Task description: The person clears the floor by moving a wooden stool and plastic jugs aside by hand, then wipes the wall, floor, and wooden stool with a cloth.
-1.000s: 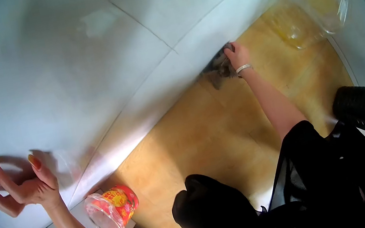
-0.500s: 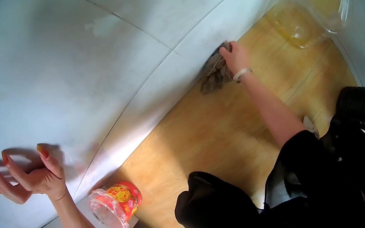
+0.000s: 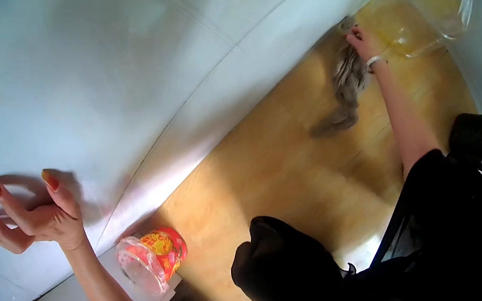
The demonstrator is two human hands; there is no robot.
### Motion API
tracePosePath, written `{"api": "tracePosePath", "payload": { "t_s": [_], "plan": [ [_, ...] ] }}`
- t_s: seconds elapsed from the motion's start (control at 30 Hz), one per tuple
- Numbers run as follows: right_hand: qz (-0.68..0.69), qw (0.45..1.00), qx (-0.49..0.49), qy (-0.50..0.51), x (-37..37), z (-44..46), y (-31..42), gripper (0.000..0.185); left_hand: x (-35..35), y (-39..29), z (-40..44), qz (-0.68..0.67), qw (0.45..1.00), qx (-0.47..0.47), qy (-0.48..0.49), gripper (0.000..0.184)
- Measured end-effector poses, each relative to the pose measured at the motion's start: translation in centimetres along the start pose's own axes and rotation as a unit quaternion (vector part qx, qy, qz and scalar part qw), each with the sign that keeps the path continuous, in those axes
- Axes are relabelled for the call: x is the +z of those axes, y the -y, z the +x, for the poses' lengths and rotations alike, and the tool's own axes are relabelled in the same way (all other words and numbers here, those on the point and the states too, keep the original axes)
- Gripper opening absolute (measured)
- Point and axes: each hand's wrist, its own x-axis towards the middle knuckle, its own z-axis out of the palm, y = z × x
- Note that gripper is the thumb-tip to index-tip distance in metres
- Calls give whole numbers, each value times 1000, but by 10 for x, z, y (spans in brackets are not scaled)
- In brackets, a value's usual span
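Fingers point(image 3: 354, 38) of the right hand point(image 3: 367, 47) are closed in a pinch on one end of a grey cloth point(image 3: 349, 76), which trails toward the lower left over the floor point(image 3: 257, 167); its far tail is blurred, so whether it lies flat or hangs just above I cannot tell. That hand is near the seam where the white wall point(image 3: 115, 95) meets the floor. The left hand point(image 3: 46, 217) holds nothing that shows; its fingers are spread and half curled at the wall, seemingly as a prop for the body. By my reading, the step in hand is wiping along the foot of the wall, and a further stroke would call for gathering the loose tail under the palm and pressing it into the seam. Just beyond the right hand, the clear bottle point(image 3: 431, 4) crowds that end, so a longer reach risks knocking it. Leftward the seam gives a long run, down toward the red tub point(image 3: 167, 248) near the wall. Black clothing point(image 3: 281, 266) and a black container point(image 3: 478, 141) narrow the room nearer the body; mid-floor offers the widest sweep.
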Motion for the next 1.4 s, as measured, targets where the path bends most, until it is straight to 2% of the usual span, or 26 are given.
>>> {"api": "tracePosePath", "payload": {
  "t_s": [0.03,0.07,0.13,0.23,0.3,0.37,0.4,0.47,0.53,0.6,0.67,0.77,0.8,0.83,0.87,0.93,1.0,1.03,1.07,1.1,1.13,1.2,1.23,1.3,1.33,1.4],
  "plan": [
    [-131,991,-3,-24,-1,2,-1,66,-2,-4,4,-1,1000,3,7,54],
    [-132,991,-3,-18,10,-5,-4,66,-1,-3,4,-2,1000,4,11,53],
    [-291,956,24,-22,34,-32,17,77,0,-3,1,-8,1000,-9,15,53],
    [-300,953,34,15,77,-56,53,84,8,-1,-5,-50,999,-20,1,56],
    [-296,955,-16,2,110,-87,59,81,5,2,-7,-81,996,-16,-17,58],
    [-286,952,-85,72,139,-127,74,77,2,2,-8,-39,999,-26,12,59],
    [-313,934,-121,119,148,-154,89,65,1,2,-9,-29,999,-28,22,60],
    [-381,835,-319,234,186,-199,74,52,-2,4,-14,20,997,-43,52,59],
    [-291,847,-370,247,185,-248,70,44,-2,5,-13,19,999,-42,26,58],
    [-268,817,-376,346,169,-279,55,41,10,1,-6,-21,998,-29,-52,56],
    [-218,805,-385,395,155,-306,22,40,5,0,0,-23,998,-39,-51,51],
    [-141,787,-364,478,109,-316,21,37,3,-12,-3,-48,993,-84,-74,46],
    [-143,783,-369,479,99,-312,23,37,-5,-31,-3,-92,979,-152,-99,43],
    [-79,846,-341,403,90,-303,26,37,-12,-49,-4,-137,958,-217,-130,41],
    [-10,896,-307,321,82,-292,32,36,-22,-84,-20,-252,946,-202,-31,40],
    [21,932,-293,214,56,-258,54,37,-43,-162,-59,-406,876,-206,157,41],
    [46,963,-201,171,35,-222,66,36,-65,-251,-132,-589,663,-295,356,53],
    [-13,962,-247,113,32,-199,55,36,-78,-280,-172,-577,651,-177,461,70],
    [-166,948,-252,97,32,-177,38,50,-98,-309,-215,-546,623,-189,528,85],
    [-166,948,-255,98,34,-178,43,50,-114,-331,-250,-513,591,-200,589,100],
    [-300,920,-194,165,33,-186,51,60,-128,-344,-273,-512,589,-205,591,100],
    [-481,829,-102,266,34,-217,75,86,-157,-359,-306,-426,401,-371,721,131],
    [-486,825,-106,270,39,-233,62,86,-166,-364,-311,-427,394,-376,722,131],
    [-574,751,-278,171,53,-255,16,74,-169,-378,-312,-430,430,-404,683,147],
    [-582,747,-277,166,56,-260,-9,74,-162,-384,-309,-413,377,-395,728,150],
    [-552,703,-435,106,56,-260,-45,61,-163,-383,-308,-429,374,-417,709,151]
  ]
}}
